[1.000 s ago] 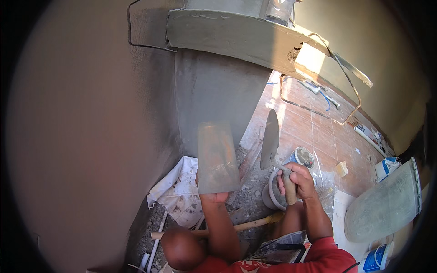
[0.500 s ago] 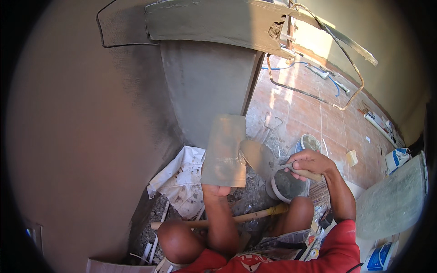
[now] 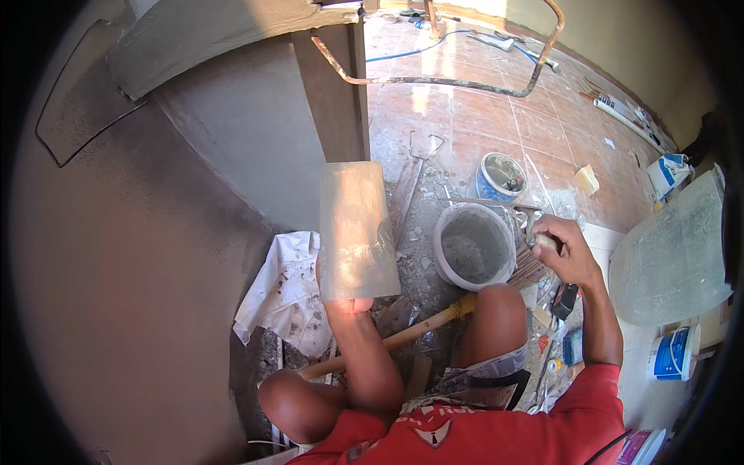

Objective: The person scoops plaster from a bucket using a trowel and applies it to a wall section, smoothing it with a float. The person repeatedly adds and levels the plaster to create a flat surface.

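My left hand is closed under the near end of a flat rectangular plastering board, most of its fingers hidden behind it. A thin smear of grey shows at the board's right edge. In my right hand is the wooden handle of a trowel, whose blade appears edge-on above the far rim of a white bucket. That bucket stands before my right knee with grey mortar inside. Blade and board are apart.
A smaller bucket stands behind. Bent metal rods jut across the top. A white sack lies left over rubble, a wooden pole crosses between my knees, and a plastered wall rises at left. A large translucent container is at right.
The trowel has moved away from the board, right and up over the bucket, and its blade has turned edge-on. The view has shifted right, and more of the bucket shows.
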Motion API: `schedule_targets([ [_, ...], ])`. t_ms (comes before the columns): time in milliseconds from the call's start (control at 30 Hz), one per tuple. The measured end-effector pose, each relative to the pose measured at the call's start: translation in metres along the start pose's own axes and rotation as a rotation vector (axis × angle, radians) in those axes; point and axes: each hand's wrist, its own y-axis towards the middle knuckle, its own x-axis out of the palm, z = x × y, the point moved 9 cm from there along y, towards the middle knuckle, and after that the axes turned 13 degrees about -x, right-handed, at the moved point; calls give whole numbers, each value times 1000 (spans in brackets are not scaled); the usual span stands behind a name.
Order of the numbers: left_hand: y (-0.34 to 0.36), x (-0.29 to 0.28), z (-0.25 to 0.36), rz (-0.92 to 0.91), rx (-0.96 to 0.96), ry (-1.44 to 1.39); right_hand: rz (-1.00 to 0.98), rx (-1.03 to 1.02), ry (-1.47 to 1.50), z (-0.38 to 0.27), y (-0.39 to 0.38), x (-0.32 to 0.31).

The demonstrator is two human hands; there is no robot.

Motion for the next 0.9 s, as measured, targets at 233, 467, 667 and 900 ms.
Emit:
schedule_targets([
  [233,5,27,-30,-136,95,82,81,-306,-14,-14,-24,15],
  [467,-11,45,-41,-105,196,68,56,-395,-88,-13,-26,36],
  [667,-22,51,-26,-181,247,181,153,-516,-148,-16,2,30],
  [900,-39,80,1,-478,212,595,358,-668,-272,-75,36,-12],
])
